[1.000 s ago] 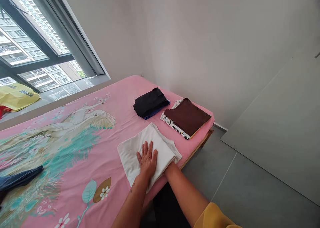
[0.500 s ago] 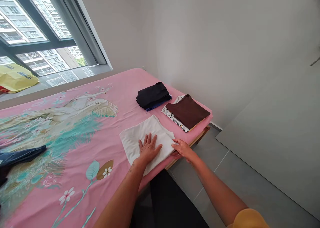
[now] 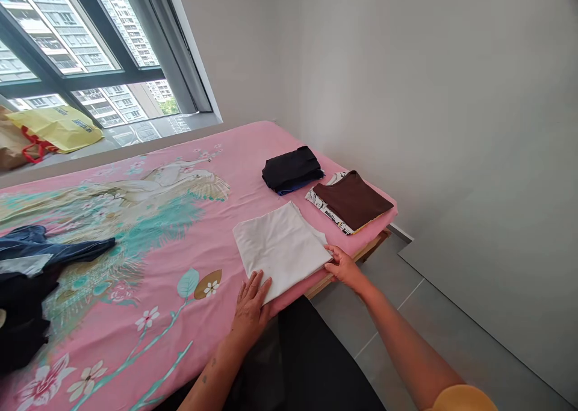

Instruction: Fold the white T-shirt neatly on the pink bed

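Note:
A folded white garment (image 3: pixel 282 248), probably a shirt, lies flat near the bed's front edge. My left hand (image 3: pixel 250 305) rests at its near left corner, fingers stretched out over the cloth and bedsheet. At the opposite side, my right hand (image 3: pixel 345 269) pinches the garment's right corner between thumb and fingers. Just beyond the white garment sit a brown folded shirt (image 3: pixel 354 200) on top of a black-and-white patterned one (image 3: pixel 327 211), and a stack of black folded clothes (image 3: pixel 292 169) with blue showing underneath.
Pink bedsheet (image 3: pixel 246 140) with a bird and flower print covers the bed. Loose dark blue clothing (image 3: pixel 67 251) and black clothing (image 3: pixel 22 321) lie at the left. A yellow bag (image 3: pixel 61 128) is on the windowsill. A grey wall (image 3: pixel 406 98) bounds the far right side.
My left hand has slid from the middle of the white garment to its near left corner. My right hand stays at the right corner. The view has turned slightly left.

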The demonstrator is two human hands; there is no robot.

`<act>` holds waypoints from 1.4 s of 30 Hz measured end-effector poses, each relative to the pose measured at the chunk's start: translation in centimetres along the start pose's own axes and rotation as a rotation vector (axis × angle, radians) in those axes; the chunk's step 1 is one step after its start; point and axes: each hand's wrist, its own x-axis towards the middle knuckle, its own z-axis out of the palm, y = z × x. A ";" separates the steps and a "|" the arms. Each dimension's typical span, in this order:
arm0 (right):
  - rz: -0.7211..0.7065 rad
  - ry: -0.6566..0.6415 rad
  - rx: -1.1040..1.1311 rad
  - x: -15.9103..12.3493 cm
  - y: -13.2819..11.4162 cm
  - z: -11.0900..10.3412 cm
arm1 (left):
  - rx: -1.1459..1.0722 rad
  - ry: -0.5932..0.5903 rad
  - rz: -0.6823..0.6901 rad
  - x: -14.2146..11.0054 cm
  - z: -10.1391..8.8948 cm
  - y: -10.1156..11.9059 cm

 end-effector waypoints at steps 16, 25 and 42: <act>0.245 0.050 0.517 -2.1 -0.2 5.0 | 0.025 0.036 -0.173 -0.2 1.1 1.4; 0.373 0.089 0.542 -1.3 -0.3 6.9 | 0.015 0.100 -0.118 -0.4 1.5 1.4; -0.608 -0.033 -0.811 2.5 -4.2 7.3 | -0.025 -0.074 -0.135 9.0 -1.3 1.3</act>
